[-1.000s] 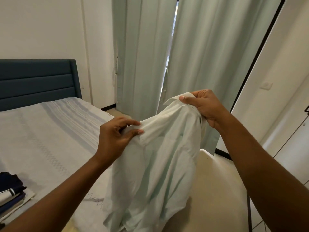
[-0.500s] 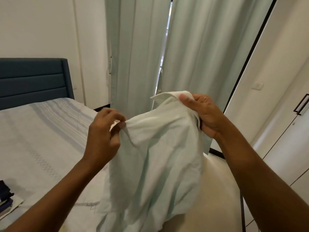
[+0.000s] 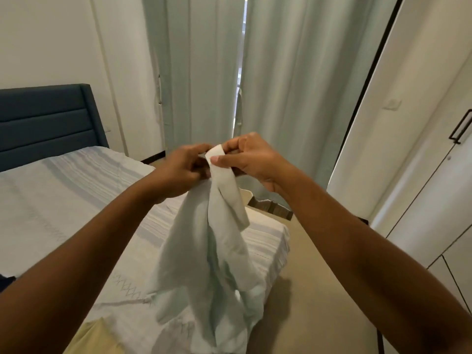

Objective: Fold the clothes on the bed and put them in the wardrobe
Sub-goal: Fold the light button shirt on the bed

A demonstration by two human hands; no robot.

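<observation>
The left hand [image 3: 182,167] and right hand [image 3: 251,159] pinch the shirt [image 3: 212,249] at 1 bunched spot above the bed [image 3: 76,200]; a loose pinch could drop it, or the fold could come out crooked.

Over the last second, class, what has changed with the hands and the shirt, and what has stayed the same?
The left hand and right hand moved inward and now meet at the collar, so the pale shirt, earlier spread between them, hangs bunched in one drape. Neither grip let go. The bed is unchanged.
</observation>
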